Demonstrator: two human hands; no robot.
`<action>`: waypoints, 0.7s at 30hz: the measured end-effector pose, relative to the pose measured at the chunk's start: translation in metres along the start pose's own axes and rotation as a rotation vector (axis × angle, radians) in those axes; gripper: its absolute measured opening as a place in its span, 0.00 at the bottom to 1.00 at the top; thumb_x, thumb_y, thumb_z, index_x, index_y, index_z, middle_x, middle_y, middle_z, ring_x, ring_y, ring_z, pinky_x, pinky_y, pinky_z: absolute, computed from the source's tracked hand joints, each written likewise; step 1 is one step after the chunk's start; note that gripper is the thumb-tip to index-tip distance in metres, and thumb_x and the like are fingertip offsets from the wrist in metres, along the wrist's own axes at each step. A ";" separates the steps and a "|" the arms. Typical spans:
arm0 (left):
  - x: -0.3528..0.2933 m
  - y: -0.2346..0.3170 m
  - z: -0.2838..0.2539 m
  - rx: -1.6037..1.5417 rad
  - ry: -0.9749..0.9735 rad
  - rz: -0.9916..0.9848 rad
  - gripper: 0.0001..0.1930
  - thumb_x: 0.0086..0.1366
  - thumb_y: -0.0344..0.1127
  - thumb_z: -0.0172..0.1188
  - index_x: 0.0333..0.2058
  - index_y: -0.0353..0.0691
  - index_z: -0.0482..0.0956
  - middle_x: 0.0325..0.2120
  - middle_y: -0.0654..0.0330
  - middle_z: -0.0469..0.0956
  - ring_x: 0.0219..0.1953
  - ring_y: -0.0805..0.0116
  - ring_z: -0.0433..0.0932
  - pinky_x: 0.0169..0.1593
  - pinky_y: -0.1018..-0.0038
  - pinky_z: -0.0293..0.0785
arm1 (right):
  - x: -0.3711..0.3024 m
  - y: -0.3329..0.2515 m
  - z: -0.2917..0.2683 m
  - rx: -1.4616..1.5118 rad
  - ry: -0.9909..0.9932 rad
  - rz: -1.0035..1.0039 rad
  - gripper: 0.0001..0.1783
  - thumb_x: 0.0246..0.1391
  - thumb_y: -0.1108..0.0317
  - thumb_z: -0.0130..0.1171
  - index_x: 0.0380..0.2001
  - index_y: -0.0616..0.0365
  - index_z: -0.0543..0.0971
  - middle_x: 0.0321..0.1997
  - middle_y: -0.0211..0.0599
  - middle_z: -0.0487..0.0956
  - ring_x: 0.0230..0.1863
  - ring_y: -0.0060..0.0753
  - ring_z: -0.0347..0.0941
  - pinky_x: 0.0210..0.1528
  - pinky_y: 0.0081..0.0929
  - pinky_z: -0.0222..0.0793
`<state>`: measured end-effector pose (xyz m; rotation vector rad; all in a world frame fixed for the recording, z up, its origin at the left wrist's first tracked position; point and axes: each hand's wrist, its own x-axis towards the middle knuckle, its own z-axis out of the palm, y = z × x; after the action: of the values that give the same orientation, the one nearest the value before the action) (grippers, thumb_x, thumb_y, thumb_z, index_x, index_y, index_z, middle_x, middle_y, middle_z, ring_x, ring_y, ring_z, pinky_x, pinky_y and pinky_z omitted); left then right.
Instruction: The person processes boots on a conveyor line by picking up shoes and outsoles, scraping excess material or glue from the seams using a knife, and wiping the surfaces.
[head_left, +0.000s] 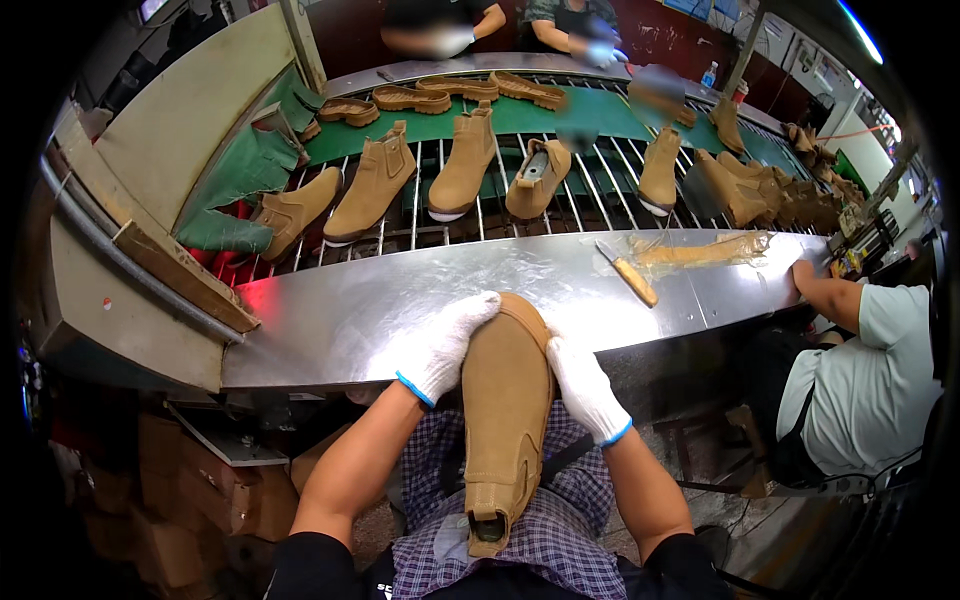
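A tan suede ankle boot point(505, 390) lies over my lap, its toe pointing away and its open shaft toward me. My left hand point(452, 345), in a white knit glove with a blue cuff, is closed round the left side of the toe. The right side of the toe is gripped by my right hand point(585, 388), gloved the same way. A tan sole edge shows at the toe; fingers under the boot are hidden. Just beyond the hands is a metal table edge point(330, 345). A wooden-handled tool point(632, 278) lies on it to the right.
Past the metal ledge, several tan boots point(465, 165) stand on a rack of metal bars. Tan soles point(410, 99) lie on a green belt point(610, 112) behind them. Two people work across the line; another person point(860, 370) sits at right. A wooden panel point(180, 240) borders the left.
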<state>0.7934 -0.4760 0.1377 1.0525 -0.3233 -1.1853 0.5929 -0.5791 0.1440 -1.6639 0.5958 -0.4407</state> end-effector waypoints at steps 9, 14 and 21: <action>-0.016 -0.001 0.004 0.340 -0.009 0.227 0.20 0.79 0.46 0.58 0.52 0.32 0.84 0.47 0.58 0.85 0.50 0.71 0.79 0.60 0.70 0.75 | 0.033 -0.022 -0.015 -0.490 -0.147 -0.212 0.21 0.76 0.58 0.52 0.55 0.67 0.79 0.47 0.62 0.83 0.51 0.62 0.80 0.55 0.48 0.74; -0.020 0.006 0.002 0.317 0.072 0.299 0.23 0.82 0.49 0.54 0.52 0.31 0.84 0.48 0.58 0.84 0.51 0.71 0.79 0.60 0.71 0.75 | 0.039 0.055 -0.008 -0.555 0.037 -0.556 0.20 0.74 0.63 0.56 0.59 0.68 0.76 0.52 0.60 0.81 0.50 0.56 0.80 0.57 0.47 0.75; -0.031 -0.016 -0.075 0.212 0.425 0.260 0.31 0.84 0.55 0.47 0.62 0.27 0.78 0.57 0.48 0.83 0.63 0.61 0.78 0.69 0.69 0.70 | -0.066 0.115 0.068 0.348 -0.195 0.304 0.32 0.83 0.49 0.40 0.75 0.62 0.67 0.73 0.41 0.73 0.73 0.35 0.67 0.75 0.33 0.62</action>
<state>0.8240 -0.4113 0.0954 1.3704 -0.2450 -0.6829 0.5646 -0.4989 0.0221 -1.2419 0.5783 -0.1469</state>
